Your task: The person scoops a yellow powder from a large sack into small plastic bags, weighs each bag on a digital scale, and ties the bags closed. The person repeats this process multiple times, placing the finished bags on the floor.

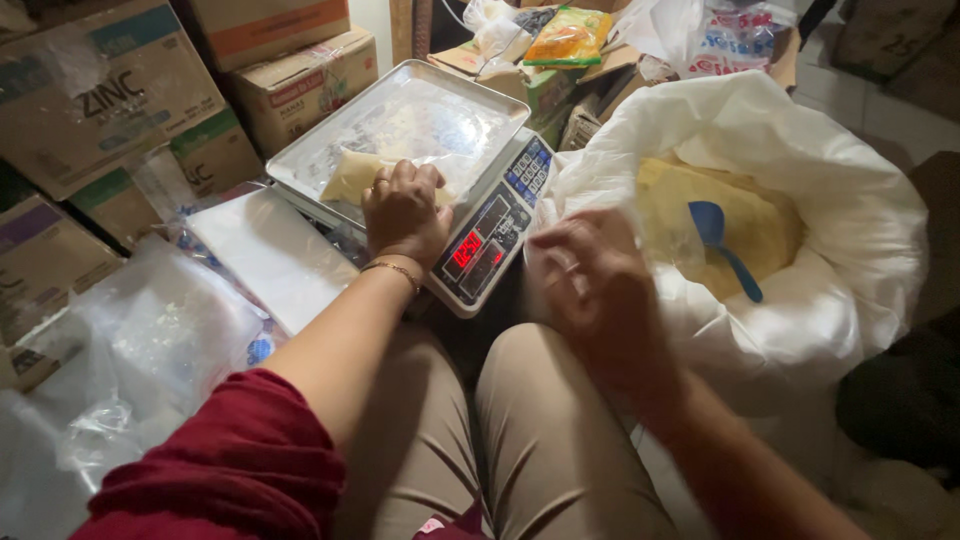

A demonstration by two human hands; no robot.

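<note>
My left hand [403, 208] rests on a clear plastic bag of yellow powder [352, 175] lying on the metal tray [330, 140] of a digital scale [492, 240], whose red display is lit. Its fingers curl over the bag's edge. My right hand [590, 280] hovers blurred between the scale and a big white sack [830, 220], fingers loosely bent, seemingly holding nothing. Inside the sack lies yellow powder [760, 235] with a blue scoop [722, 245] on it.
Cardboard boxes [110, 100] are stacked at the back left. A stack of clear plastic bags [270, 255] lies left of the scale, with more crumpled plastic [130, 370] beside my left knee. Packets and bags [570, 35] are piled behind the scale.
</note>
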